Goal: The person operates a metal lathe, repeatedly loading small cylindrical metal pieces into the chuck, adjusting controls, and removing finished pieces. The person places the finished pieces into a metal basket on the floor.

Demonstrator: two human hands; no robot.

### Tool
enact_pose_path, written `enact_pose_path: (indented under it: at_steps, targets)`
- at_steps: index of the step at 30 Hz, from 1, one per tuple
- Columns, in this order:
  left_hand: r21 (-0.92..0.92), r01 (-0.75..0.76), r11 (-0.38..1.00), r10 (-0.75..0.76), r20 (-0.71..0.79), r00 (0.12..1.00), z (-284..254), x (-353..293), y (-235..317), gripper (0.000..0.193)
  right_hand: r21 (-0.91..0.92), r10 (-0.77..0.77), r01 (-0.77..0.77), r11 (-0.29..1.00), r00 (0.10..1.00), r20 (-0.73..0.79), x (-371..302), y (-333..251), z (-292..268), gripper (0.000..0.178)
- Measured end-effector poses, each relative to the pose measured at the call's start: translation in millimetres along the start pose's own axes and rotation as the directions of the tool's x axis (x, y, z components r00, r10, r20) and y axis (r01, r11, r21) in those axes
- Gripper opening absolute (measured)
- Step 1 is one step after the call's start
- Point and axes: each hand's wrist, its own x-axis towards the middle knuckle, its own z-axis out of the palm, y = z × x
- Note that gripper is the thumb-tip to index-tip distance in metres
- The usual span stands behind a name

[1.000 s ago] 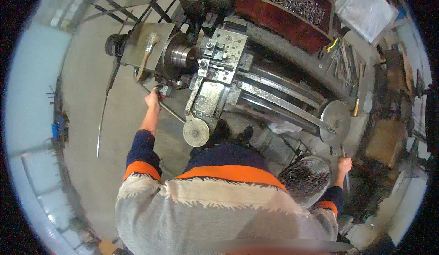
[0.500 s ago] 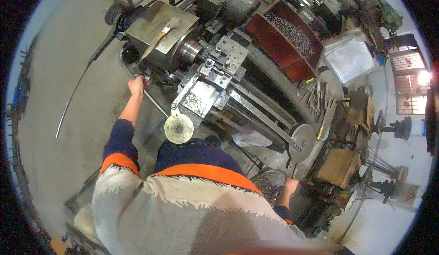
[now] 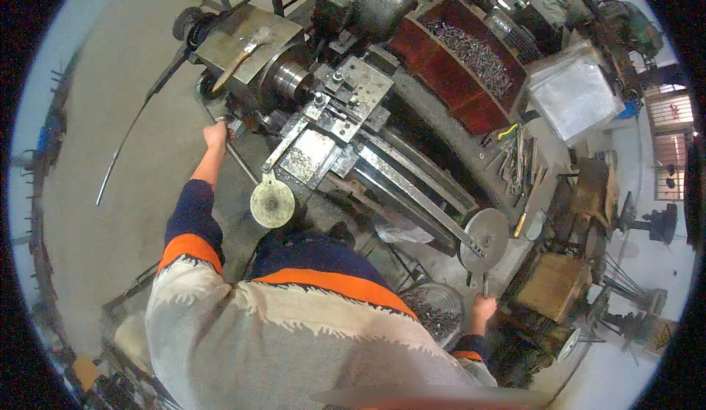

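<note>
The left hand (image 3: 215, 136) is clasping a slanting steel bar (image 3: 244, 164) at ten o'clock, the right hand (image 3: 482, 310) a slim handle (image 3: 485, 284) below a round grey metal disc (image 3: 488, 233) near five, while silvery metal pieces (image 3: 473, 55) are lying in a dark-red box (image 3: 430, 64) at one, finished or not unclear.
</note>
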Motion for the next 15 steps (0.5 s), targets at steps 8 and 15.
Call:
enact_pose_path:
  at_steps: [8,15]
  targets:
    - [0.404,-0.254,0.879,0.254,0.055,0.966,-2,14,-19,0.021,-0.165,-0.266,0.260,0.951,0.964,-0.018,82,17,-13,0.019]
    - [0.150,-0.064,0.987,0.053,0.077,0.996,-4,5,-11,0.022,-0.210,-0.106,0.063,0.976,0.974,-0.201,61,-5,-9,0.037]
